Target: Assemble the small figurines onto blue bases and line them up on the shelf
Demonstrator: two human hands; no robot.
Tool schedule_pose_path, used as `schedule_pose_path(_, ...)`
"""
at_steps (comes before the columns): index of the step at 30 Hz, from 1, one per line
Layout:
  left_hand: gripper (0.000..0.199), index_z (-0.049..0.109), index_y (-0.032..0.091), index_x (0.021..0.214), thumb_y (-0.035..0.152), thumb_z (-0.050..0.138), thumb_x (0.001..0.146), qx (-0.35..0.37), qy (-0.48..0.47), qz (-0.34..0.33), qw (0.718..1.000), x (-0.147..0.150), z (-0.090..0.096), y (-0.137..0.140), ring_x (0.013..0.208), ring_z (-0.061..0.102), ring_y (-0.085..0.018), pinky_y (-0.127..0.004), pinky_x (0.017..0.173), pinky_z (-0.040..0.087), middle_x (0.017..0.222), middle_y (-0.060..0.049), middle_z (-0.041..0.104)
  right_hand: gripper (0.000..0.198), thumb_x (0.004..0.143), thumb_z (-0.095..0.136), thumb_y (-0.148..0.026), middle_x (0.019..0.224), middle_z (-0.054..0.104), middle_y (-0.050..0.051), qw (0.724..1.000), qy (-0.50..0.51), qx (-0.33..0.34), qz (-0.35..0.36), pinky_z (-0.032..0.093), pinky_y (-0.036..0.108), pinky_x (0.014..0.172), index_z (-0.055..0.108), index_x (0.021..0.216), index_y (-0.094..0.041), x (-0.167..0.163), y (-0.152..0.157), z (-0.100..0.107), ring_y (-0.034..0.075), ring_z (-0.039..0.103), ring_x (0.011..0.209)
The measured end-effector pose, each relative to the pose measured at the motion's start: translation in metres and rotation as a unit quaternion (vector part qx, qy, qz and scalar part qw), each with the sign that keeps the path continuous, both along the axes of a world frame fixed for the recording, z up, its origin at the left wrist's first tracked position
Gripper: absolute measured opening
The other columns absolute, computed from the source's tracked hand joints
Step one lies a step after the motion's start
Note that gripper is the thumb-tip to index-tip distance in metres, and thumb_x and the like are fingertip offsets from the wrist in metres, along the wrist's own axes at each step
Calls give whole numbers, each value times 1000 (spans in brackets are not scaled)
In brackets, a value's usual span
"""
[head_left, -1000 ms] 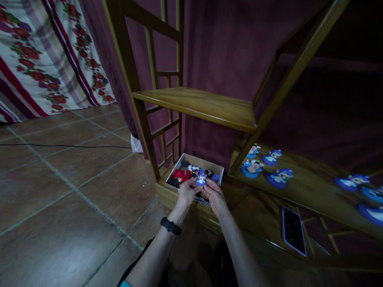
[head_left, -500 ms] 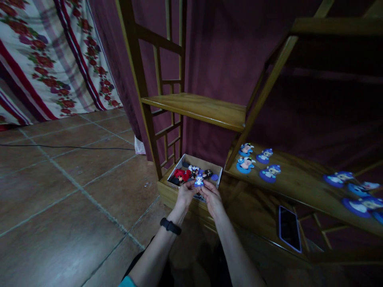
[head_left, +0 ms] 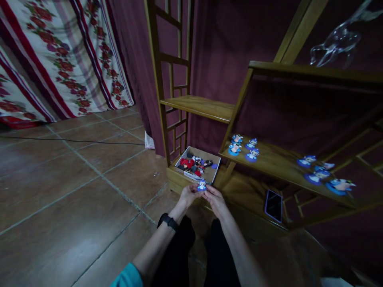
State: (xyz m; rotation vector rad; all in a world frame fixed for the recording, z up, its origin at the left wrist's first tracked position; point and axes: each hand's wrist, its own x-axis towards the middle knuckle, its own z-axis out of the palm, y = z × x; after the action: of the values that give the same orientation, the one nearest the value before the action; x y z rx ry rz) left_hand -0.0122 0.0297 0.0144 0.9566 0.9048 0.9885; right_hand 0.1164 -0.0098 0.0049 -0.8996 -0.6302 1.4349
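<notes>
A small figurine [head_left: 202,184], white with a purple-blue top and a round purple-blue base, is held upright between my two hands. My left hand [head_left: 190,194] grips its left side, and my right hand [head_left: 214,199] pinches the base from the right. Just behind them sits a shallow cardboard box [head_left: 216,172] holding several red, black and white figurines [head_left: 188,162]. Similar purple-blue figurines [head_left: 253,154] and blue-based ones with pink and black [head_left: 235,149] stand in groups on the wooden shelf [head_left: 277,161] to the right.
A phone [head_left: 273,205] lies on the lower board at right. Above the box is another shelf board [head_left: 199,107]. A clear glass animal [head_left: 336,44] stands on the upper right shelf. A dark cable [head_left: 74,140] crosses the tiled floor at left.
Both hands have drawn the figurine back from over the box toward me. My view has shifted, bringing more of the right shelf and the glass animal into sight.
</notes>
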Motion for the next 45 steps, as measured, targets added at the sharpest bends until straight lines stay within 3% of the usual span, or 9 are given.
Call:
schedule_pose_path(7,39,62,9,84,21,77,51,-21,-1,-41,999,-10,-11,-30,60,58,-12,-26,63,44,69,-5,64,37,57,74,-20,97,67,7,1000,-16,-22,1,45,40,89,65,93,-17,-6,-28,-7,21,62,90)
schedule_pose_path(11,36,60,10,79,22,78,50,-4,17,-16,1000,-8,-12,-34,55,54,-10,-23,58,42,62,-2,60,38,57,73,-18,98,67,6,1000,-10,-16,1,43,38,90,64,94,-17,-7,-29,-9,20,62,92)
schedule_pose_path(18,44,59,12,89,21,77,50,39,2,35,999,-4,-16,-35,69,57,-14,-26,66,44,76,-5,63,39,57,72,-20,99,66,7,1000,-17,-3,-4,43,39,89,64,95,-18,-7,-25,-12,21,61,92)
schedule_pose_path(23,44,61,11,94,24,74,54,36,6,1,999,-3,-17,-29,67,56,-13,-26,66,43,79,-6,64,42,55,73,-23,104,63,8,999,-30,4,-14,45,38,85,62,95,-18,-6,-20,-16,21,60,94)
schedule_pose_path(31,38,64,11,89,23,73,54,44,20,-19,999,-7,-14,-28,72,57,-15,-25,67,43,79,-7,65,32,59,71,-31,85,67,5,999,-35,-14,-20,49,36,77,61,86,-17,-7,-18,-12,18,63,77)
schedule_pose_path(40,33,66,12,87,19,72,55,55,35,-42,997,-12,-3,-33,68,56,-14,-25,66,42,72,-4,64,31,56,72,-31,80,68,5,998,-57,-28,-17,49,35,73,62,80,-16,-8,-19,-10,18,64,73)
schedule_pose_path(45,31,65,12,84,17,72,54,62,34,-47,996,-13,-7,-32,68,56,-14,-25,67,42,71,-5,64,31,54,73,-31,77,68,5,997,-62,-32,-31,50,33,69,62,78,-15,-10,-21,-8,17,63,68)
